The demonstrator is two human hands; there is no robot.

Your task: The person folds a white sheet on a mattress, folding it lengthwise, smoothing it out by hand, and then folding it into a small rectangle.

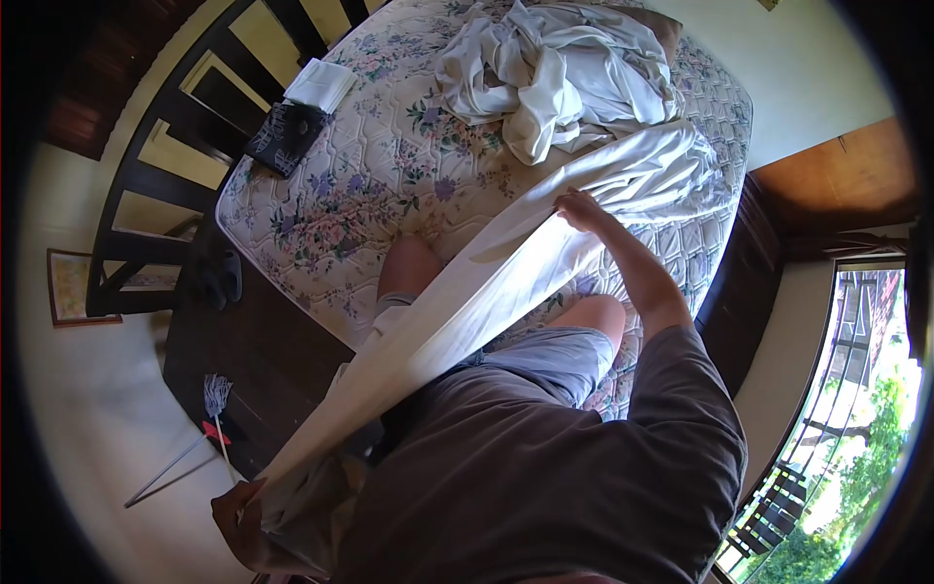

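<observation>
A long white sheet [438,321] is stretched diagonally across my body, from the lower left up to the mattress. My right hand [581,211] is closed on its upper edge, above my knee. At the lower left, my left hand [238,511] grips the other end, partly in shadow. The far part of the sheet lies in folds on the floral mattress [389,175]. Both my knees rest on the mattress.
A heap of pale bedding [574,78] lies at the mattress's far side. Folded white cloth [320,85] and a dark bag [284,138] sit near the dark slatted headboard [185,131]. Slippers [232,276] and a mop [217,396] are at left, a window at right.
</observation>
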